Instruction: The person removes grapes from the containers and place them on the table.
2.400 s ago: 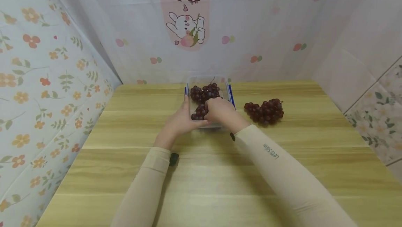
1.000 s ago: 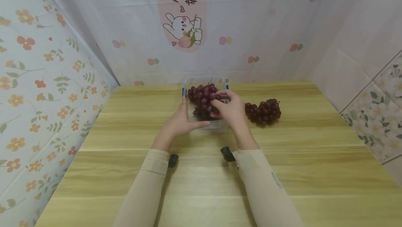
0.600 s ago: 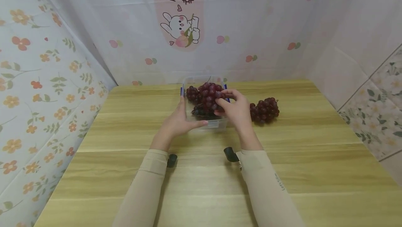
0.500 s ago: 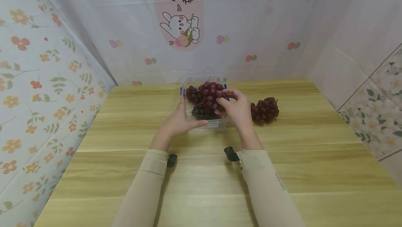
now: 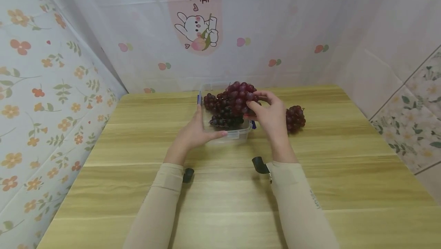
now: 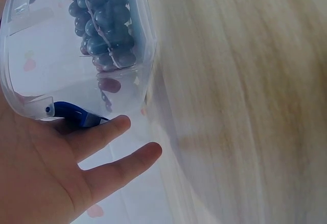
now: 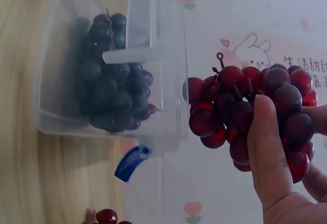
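Note:
My right hand point(image 5: 273, 117) pinches a bunch of dark red grapes point(image 5: 242, 95) between thumb and fingers. In the right wrist view this bunch point(image 7: 232, 114) hangs above the rim of a clear plastic container point(image 7: 168, 101). Other grapes point(image 5: 220, 113) lie inside the container, showing dark through its wall. My left hand point(image 5: 193, 131) rests against the container's near left corner, thumb along the front rim. Straight, spread fingers point(image 6: 110, 140) of that hand show by a blue clip point(image 6: 76, 114) in the left wrist view.
Another bunch of grapes point(image 5: 296, 119) lies on the wood-grain table point(image 5: 220, 195) to the right, partly hidden behind my right hand. A printed curtain point(image 5: 268, 27) hangs at the table's back edge. A second blue clip point(image 7: 132, 164) sticks out from the container's right side.
My right hand has drawn a bunch of grapes up and to the right, from inside the container to over its right rim. My left hand has stayed at the container's corner.

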The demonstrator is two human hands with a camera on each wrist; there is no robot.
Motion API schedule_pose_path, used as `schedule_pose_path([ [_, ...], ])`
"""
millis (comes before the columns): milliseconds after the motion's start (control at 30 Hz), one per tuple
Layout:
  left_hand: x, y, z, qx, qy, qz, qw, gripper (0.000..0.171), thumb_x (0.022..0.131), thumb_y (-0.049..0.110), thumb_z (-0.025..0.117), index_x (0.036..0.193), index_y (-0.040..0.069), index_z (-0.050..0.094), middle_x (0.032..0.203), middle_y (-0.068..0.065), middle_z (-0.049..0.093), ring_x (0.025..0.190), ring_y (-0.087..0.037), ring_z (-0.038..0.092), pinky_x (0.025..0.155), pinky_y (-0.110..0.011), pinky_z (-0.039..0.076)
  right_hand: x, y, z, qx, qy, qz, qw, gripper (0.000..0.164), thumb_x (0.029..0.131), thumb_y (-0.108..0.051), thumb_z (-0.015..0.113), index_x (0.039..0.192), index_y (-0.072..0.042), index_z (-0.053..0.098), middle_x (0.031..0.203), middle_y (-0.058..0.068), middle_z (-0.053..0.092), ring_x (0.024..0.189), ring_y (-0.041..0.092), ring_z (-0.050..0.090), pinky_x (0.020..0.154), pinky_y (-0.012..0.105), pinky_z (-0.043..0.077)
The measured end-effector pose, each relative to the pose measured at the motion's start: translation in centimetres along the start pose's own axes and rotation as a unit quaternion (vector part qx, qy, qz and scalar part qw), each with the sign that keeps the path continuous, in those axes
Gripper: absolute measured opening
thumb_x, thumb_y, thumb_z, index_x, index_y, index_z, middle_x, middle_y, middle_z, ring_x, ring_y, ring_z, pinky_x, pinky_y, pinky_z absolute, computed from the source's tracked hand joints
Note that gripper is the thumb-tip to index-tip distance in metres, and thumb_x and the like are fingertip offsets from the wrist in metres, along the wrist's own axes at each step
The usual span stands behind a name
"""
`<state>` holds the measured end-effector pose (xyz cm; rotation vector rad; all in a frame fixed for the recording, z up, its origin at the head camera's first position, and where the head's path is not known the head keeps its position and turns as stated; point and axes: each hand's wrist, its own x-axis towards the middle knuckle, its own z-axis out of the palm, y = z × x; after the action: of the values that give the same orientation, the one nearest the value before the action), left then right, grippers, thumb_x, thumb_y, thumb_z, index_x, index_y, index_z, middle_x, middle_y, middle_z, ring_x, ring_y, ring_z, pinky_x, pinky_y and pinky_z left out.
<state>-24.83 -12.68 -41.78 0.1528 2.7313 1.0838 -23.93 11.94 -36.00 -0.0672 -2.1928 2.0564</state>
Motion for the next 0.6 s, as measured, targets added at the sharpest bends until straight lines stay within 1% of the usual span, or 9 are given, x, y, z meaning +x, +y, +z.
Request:
schedule_pose_path([
  [100,0.1,-0.1,0.0,0.005,-0.002,-0.003,1.0,0.158,0.066,0.093,0.075,0.17,0.019,-0.018,0.181,-0.015,0.004,0.164,-0.041,0.022,0.13,-0.06,0.029,0.0,-0.3,-0.4,0.003,0.012,-0.001,1.0,0.039,0.099,-0.013,0.074,0.136,-0.006,0.063,0.147,0.014,0.058,0.093,0.021,0.08,0.077,0.034,0.067],
  [200,0.1,0.0,0.0,0.012,-0.005,-0.009,0.9999,0.159,0.066,0.095,0.072,0.17,0.018,-0.019,0.18,-0.015,0.002,0.164,-0.041,0.021,0.13,-0.06,0.029,0.0,-0.4,-0.8,0.01,0.025,-0.005,1.0,0.037,0.098,-0.011,0.073,0.134,-0.006,0.063,0.147,0.013,0.057,0.093,0.02,0.079,0.077,0.034,0.067],
  [333,0.0,0.0,0.0,0.018,-0.006,-0.013,0.9997,0.159,0.065,0.096,0.071,0.17,0.018,-0.02,0.18,-0.015,0.002,0.164,-0.041,0.022,0.129,-0.06,0.03,0.1,-0.5,-1.3,0.016,0.039,-0.009,0.999,0.036,0.098,-0.01,0.073,0.133,-0.008,0.064,0.147,0.012,0.056,0.083,0.014,0.079,0.076,0.032,0.066],
  [433,-0.1,0.1,0.0,0.019,-0.006,-0.011,0.9997,0.159,0.066,0.095,0.072,0.17,0.018,-0.02,0.18,-0.014,0.001,0.164,-0.041,0.021,0.13,-0.06,0.03,0.1,-0.5,-1.7,0.018,0.048,-0.006,0.999,0.035,0.098,-0.012,0.073,0.132,-0.009,0.064,0.147,0.012,0.056,0.074,0.011,0.079,0.069,0.029,0.066],
  [533,-0.1,0.1,0.0,0.018,-0.008,-0.008,0.9998,0.158,0.067,0.095,0.072,0.17,0.018,-0.02,0.18,-0.014,0.001,0.165,-0.04,0.021,0.13,-0.06,0.03,0.2,-0.4,-2.1,0.021,0.056,-0.001,0.998,0.035,0.098,-0.012,0.074,0.131,-0.01,0.064,0.147,0.012,0.056,0.07,0.01,0.079,0.064,0.026,0.065],
  [600,-0.1,0.1,-0.1,0.018,-0.009,-0.008,0.9998,0.158,0.067,0.095,0.072,0.17,0.018,-0.02,0.18,-0.014,0.001,0.165,-0.039,0.021,0.13,-0.06,0.03,0.2,-0.3,-2.3,0.024,0.061,0.005,0.998,0.035,0.098,-0.013,0.074,0.131,-0.011,0.064,0.147,0.012,0.056,0.069,0.01,0.079,0.063,0.026,0.064],
])
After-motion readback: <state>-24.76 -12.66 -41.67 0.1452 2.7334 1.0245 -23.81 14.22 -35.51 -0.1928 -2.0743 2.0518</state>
